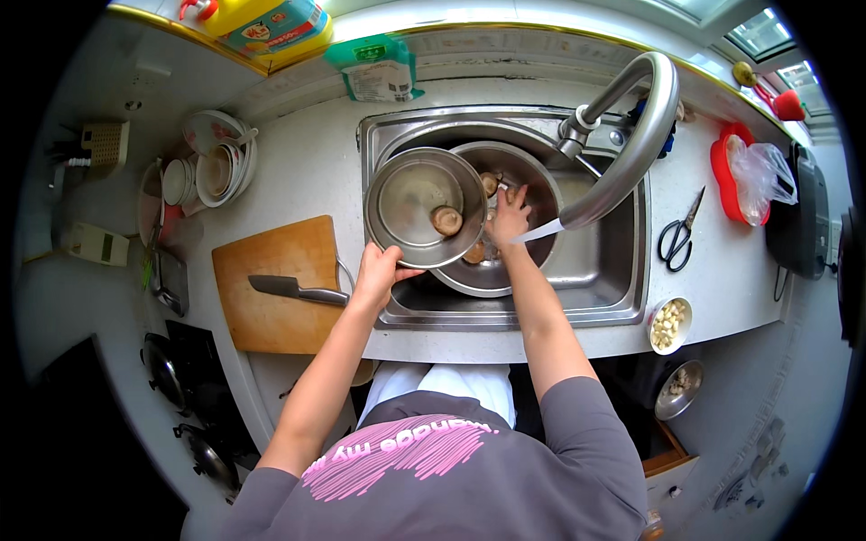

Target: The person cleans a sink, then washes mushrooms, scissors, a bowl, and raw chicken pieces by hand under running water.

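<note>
My left hand point(382, 270) grips the near rim of a round metal bowl point(389, 233), held over the left part of the steel sink point(595, 315). One brown mushroom point(446, 220) lies inside that bowl. A larger metal basin point(544, 179) sits in the sink, partly under the bowl, with several mushrooms point(474, 253) in it. My right hand point(509, 220) reaches into the basin, fingers spread among the mushrooms; whether it grips one cannot be told. Water runs from the curved faucet point(636, 182) onto or beside my right wrist.
A knife point(298, 290) lies on a wooden cutting board point(270, 243) at left, before stacked bowls point(220, 169). Right of the sink are scissors point(678, 237), a bowl of garlic cloves point(669, 326) and a red container point(724, 169). A green pouch point(376, 71) stands behind the sink.
</note>
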